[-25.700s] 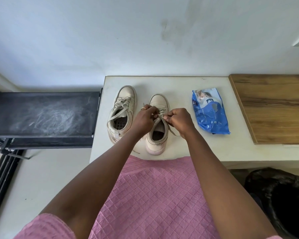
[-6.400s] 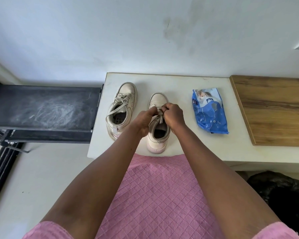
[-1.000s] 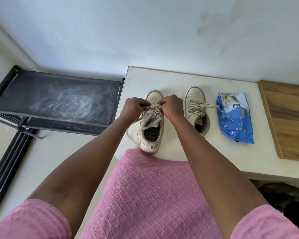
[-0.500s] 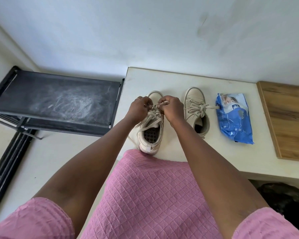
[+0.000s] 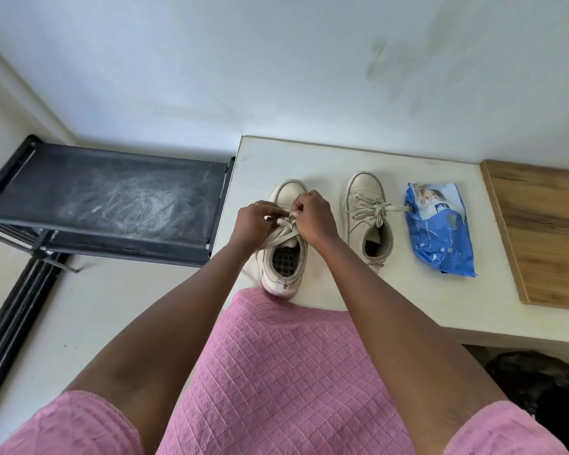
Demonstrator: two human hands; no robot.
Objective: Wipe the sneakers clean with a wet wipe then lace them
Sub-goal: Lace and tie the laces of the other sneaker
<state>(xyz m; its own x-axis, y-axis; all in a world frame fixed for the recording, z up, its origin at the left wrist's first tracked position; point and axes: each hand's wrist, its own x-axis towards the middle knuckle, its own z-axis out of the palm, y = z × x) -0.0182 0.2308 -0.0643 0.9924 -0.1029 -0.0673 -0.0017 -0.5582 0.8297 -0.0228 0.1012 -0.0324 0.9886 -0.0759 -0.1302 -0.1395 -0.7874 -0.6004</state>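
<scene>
At frame centre my left hand (image 5: pixel 253 221) and right hand (image 5: pixel 312 216), apart a second ago, now meet, fingers curled and pinching the laces (image 5: pixel 284 233) of the near sneaker (image 5: pixel 284 261) on the table (image 5: pixel 309 159), with the tied sneaker (image 5: pixel 368 208) and wipes (image 5: pixel 439 231) unmoved to its right.

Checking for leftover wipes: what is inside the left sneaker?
Only a dark perforated insole shows in the left sneaker; its toe end is hidden under laces, left hand and right hand.
</scene>
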